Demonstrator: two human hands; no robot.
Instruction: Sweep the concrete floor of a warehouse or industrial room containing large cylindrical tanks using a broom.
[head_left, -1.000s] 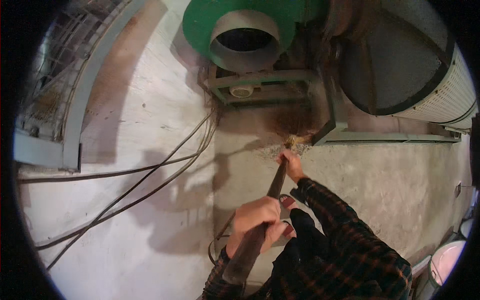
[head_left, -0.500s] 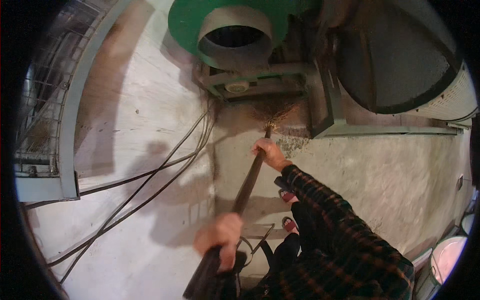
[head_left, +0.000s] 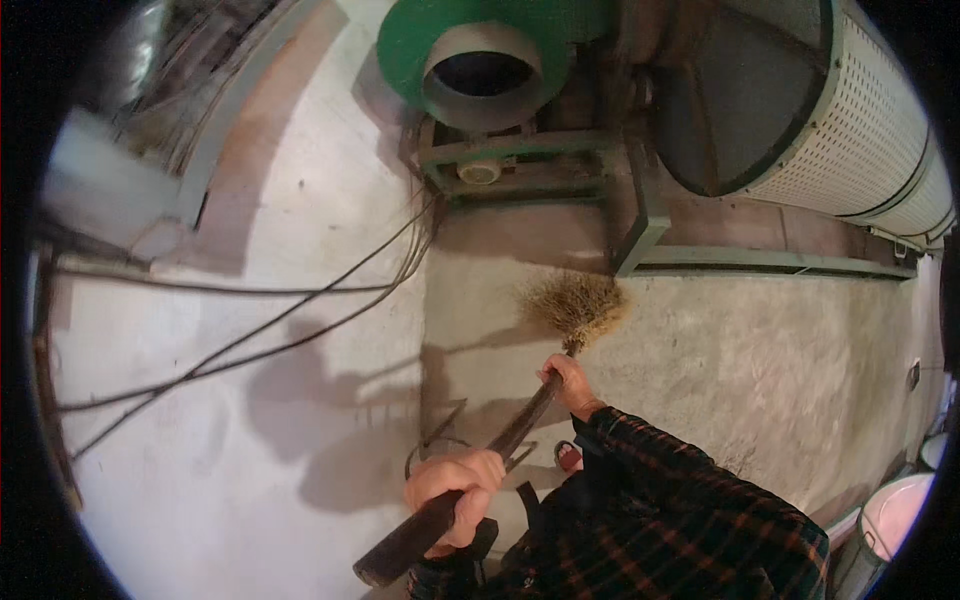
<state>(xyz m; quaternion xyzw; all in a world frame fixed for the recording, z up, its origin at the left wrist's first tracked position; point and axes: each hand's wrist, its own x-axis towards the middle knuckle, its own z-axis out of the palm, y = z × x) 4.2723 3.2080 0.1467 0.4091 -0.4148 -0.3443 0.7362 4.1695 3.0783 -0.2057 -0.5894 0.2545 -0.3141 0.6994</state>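
I hold a broom (head_left: 524, 421) by its dark wooden handle, slanting down and away from me. My left hand (head_left: 458, 490) is wrapped around the handle near its top end, which sticks out toward the lower left. Farther down, my right hand (head_left: 572, 386) grips it just above the straw head. The straw bristles (head_left: 575, 303) fan out on the pale concrete floor (head_left: 720, 360), in front of a green metal frame (head_left: 640, 235). A foot in a red sandal (head_left: 568, 456) shows below my right forearm.
A green machine with a round spout (head_left: 484, 95) stands ahead. At the right is a perforated drum (head_left: 850, 120). Dark cables (head_left: 290, 312) cross the white wall at the left. A pinkish-topped bucket (head_left: 895, 515) stands lower right, and a metal chair-like frame (head_left: 440, 430) near my left hand.
The broom head has come out from below the green frame, nearer to me and slightly right. My right hand has moved back with it; my left hand has shifted a little right.
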